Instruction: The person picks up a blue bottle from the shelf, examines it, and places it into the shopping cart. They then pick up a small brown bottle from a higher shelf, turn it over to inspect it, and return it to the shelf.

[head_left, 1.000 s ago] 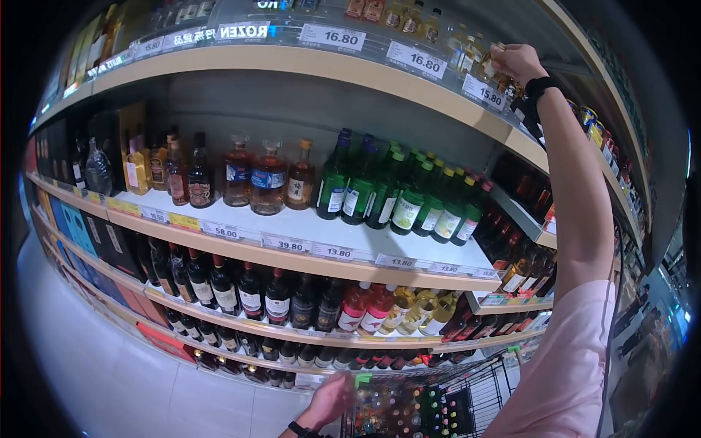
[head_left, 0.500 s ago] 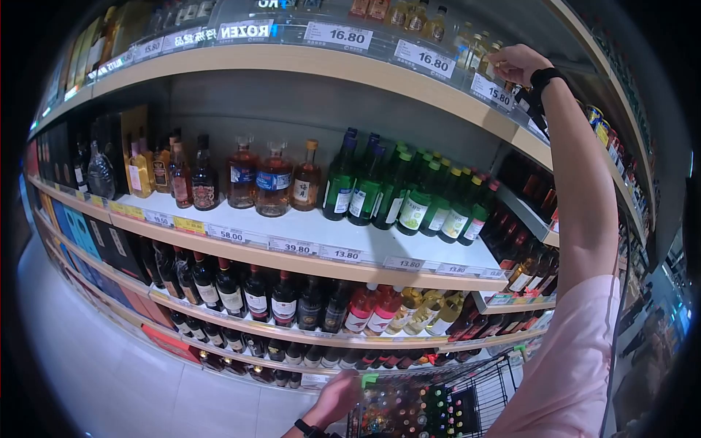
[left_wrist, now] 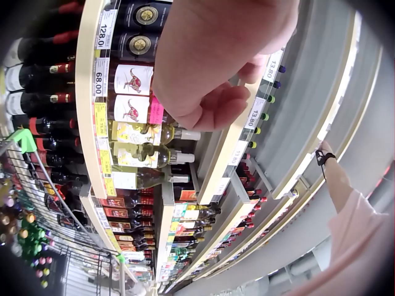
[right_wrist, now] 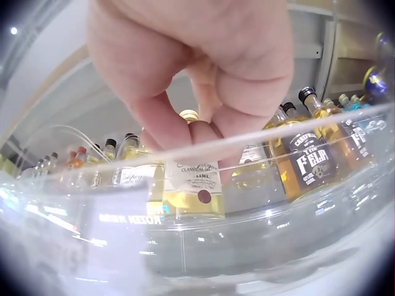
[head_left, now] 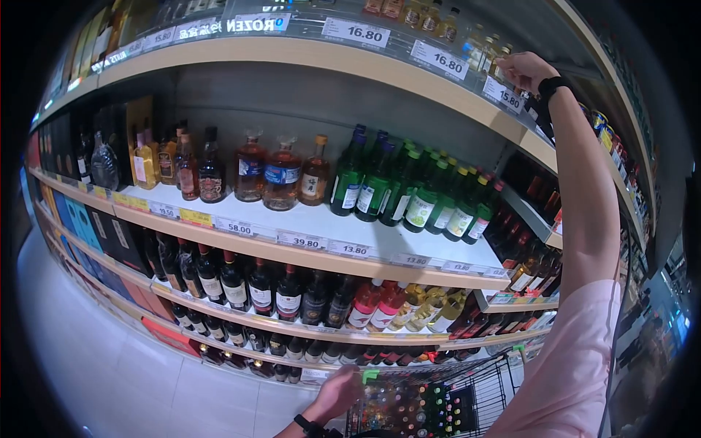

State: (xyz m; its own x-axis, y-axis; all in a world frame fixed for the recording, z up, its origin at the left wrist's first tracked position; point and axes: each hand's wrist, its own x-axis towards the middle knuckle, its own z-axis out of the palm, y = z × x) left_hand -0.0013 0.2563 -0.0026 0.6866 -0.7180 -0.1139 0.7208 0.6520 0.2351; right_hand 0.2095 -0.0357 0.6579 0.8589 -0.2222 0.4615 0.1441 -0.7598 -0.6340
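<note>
My right hand (head_left: 529,71) reaches up to the top shelf, behind its clear front panel (right_wrist: 185,246). In the right wrist view its thumb and fingers pinch the upper part of a small liquor bottle (right_wrist: 192,185). The bottle stands upright, with a gold cap, pale yellow contents and a white label reading "Classic Lime". Similar miniature bottles stand on both sides, among them a dark-labelled amber bottle (right_wrist: 302,154). My left hand (head_left: 339,394) hangs low beside the shopping cart (head_left: 482,398), its fingers loosely curled around nothing, as the left wrist view also shows.
Green bottles (head_left: 420,208) and amber liquor bottles (head_left: 281,175) line the shelf below. Wine bottles (head_left: 259,292) fill lower shelves. Many bottles lie in the cart. Price tags (head_left: 355,33) run along the shelf edges. Tiled floor (head_left: 146,365) lies at the lower left.
The head view has shifted, so the shelves sit slightly farther right. My right hand has come down a little at the miniature bottles. The left hand stays beside the cart.
</note>
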